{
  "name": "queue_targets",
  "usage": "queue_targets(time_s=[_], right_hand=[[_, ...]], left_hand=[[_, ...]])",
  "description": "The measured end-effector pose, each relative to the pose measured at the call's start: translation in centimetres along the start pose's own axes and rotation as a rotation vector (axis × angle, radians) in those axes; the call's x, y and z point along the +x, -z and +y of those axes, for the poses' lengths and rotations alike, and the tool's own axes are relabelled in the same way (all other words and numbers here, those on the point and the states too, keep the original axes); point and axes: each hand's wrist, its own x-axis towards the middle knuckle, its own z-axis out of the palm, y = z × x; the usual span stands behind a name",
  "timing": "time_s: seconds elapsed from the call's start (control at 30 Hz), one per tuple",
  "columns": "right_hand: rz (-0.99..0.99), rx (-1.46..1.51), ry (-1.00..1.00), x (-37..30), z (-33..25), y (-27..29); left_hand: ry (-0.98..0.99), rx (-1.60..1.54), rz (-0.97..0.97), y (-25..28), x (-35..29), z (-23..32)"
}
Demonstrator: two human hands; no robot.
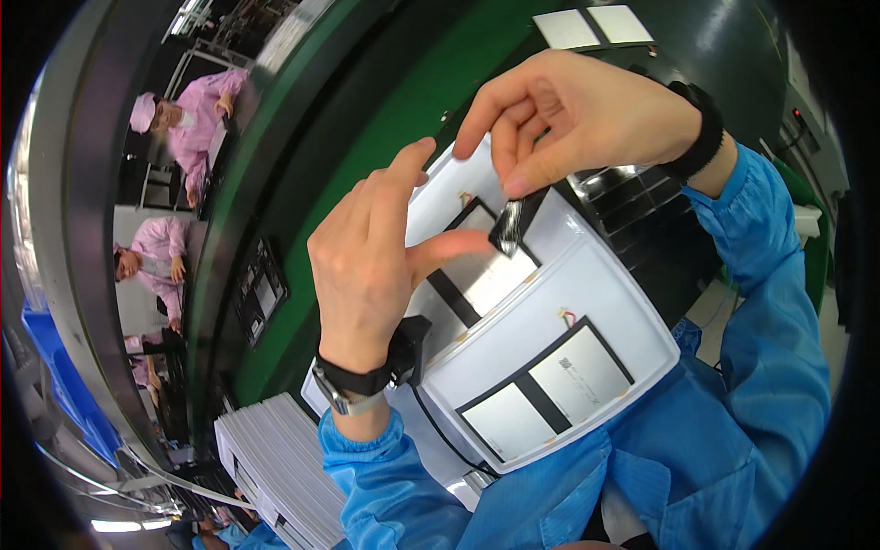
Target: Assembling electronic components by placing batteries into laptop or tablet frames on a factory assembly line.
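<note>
My right hand point(587, 119) is closed, its thumb and index finger pinching a small piece of black tape point(510, 225) with a shiny face. My left hand point(367, 243) is open, its fingers stretched upward and its thumb reaching to the lower edge of the tape; whether it presses on it I cannot tell. Both hands are over a white plastic tray point(632, 307). In its near compartment lies a flat silver battery pack point(587, 374) with black edging and a short lead. A similar battery pack point(490, 286) lies in the far compartment, partly hidden by my left hand and the tape.
A stack of white trays point(275, 463) stands to the left. On the green conveyor belt point(376, 174) beyond lies a dark opened device point(260, 291). Another silver battery pack point(566, 30) sits on the dark surface at the top. Co-workers in pink point(206, 115) work across the line.
</note>
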Motion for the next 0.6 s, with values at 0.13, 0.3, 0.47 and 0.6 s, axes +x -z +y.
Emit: queue_targets(time_s=[0.13,0.3,0.47,0.6], right_hand=[[0.183,-0.248,0.056,2.0,1.3,0.2],[0.136,-0.276,-0.062,4.3,2.6,-2.9],[0.121,-0.345,-0.127,4.7,3.9,-4.0],[0.195,-0.301,-0.127,4.8,4.5,-4.9]], left_hand=[[0.302,-0.062,-0.207,0.4,-3.7,0.2],[0.277,0.029,-0.269,-0.2,-7.8,0.6],[0.211,-0.049,-0.094,-2.3,-9.0,-0.2],[0.267,-0.055,-0.069,-3.1,-9.1,-0.4]])
